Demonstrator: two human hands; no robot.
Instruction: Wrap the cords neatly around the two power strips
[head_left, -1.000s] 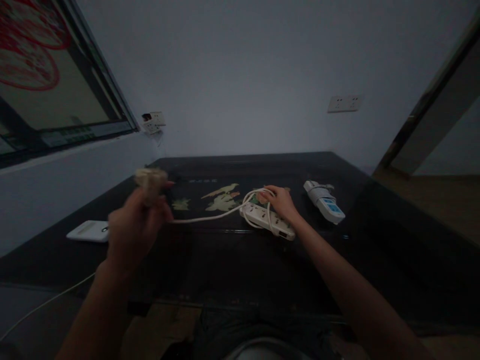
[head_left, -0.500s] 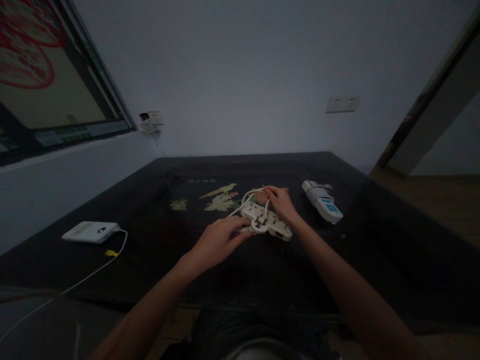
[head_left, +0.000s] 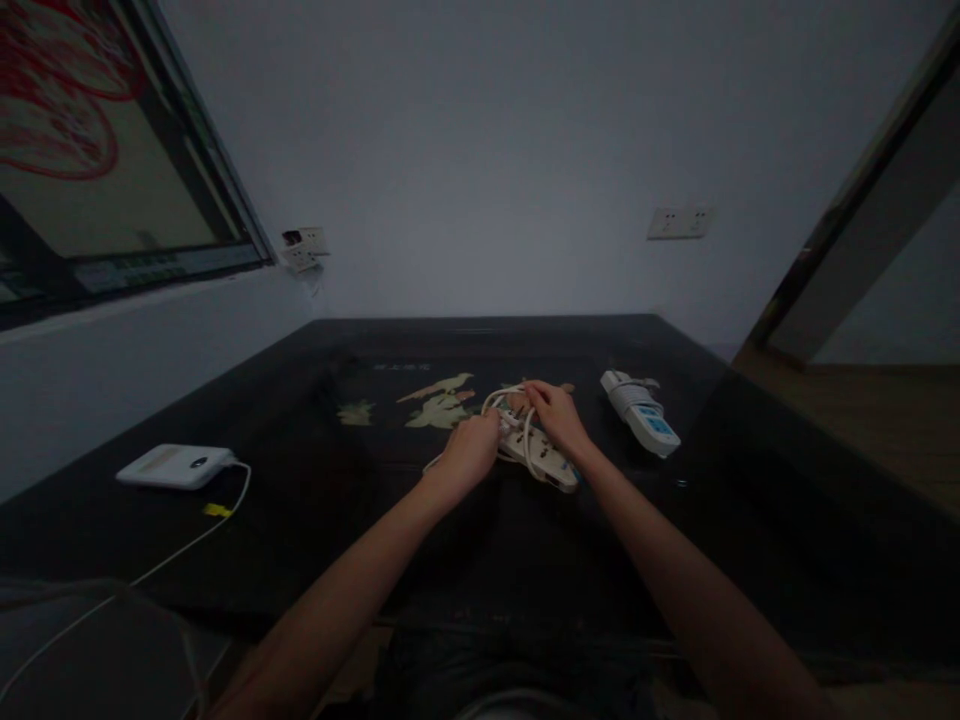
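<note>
A white power strip (head_left: 546, 456) with rows of sockets lies slanted on the black table, its cord (head_left: 504, 390) looped over it. My left hand (head_left: 471, 448) is closed at the strip's far left end. It grips the cord's plug (head_left: 507, 424), which is mostly hidden by the fingers and the loops. Above the strip's far side, my right hand (head_left: 553, 412) pinches the cord between thumb and fingers. Part of the cord hangs down across the sockets, and a bit of it shows left of my left wrist.
A second power strip (head_left: 642, 412), wrapped in its own cord, lies to the right. At left rests a white power bank (head_left: 177, 467) with a thin cable (head_left: 187, 545) running off the table's front edge. Wall sockets (head_left: 680, 222) are behind the table (head_left: 480, 560).
My left hand has moved away from me with the plug, from in front of the strip to its far left end. My right hand stays on the cord, nearly in place.
</note>
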